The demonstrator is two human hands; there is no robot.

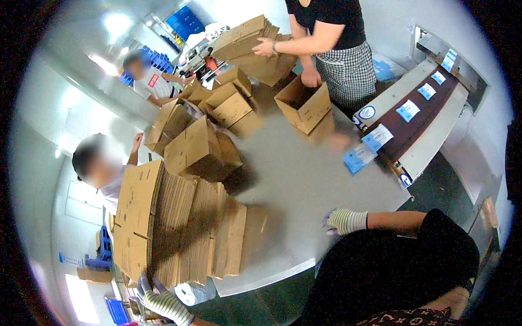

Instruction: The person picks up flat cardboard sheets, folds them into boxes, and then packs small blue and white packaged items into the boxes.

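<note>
My left hand (159, 302), in a striped knit glove with purple fingertips, is at the lower edge of a big stack of flattened cardboard boxes (185, 233). Its fingers close on the edge of the outermost flattened box (135, 220). Over the grey table my right hand (347, 221), in the same kind of glove, holds nothing, its fingers loosely apart near the tabletop. Beyond it, blue and white packets (359, 158) lie at the table's end of a dark conveyor belt (416, 125).
Opened cartons (198, 149) stand along the table's far left. Across from me, a person in a checked apron (345, 70) holds flattened boxes (247, 41) and touches an open carton (304, 106). Two other people stand at the left. The grey table's edge (272, 280) runs nearest me.
</note>
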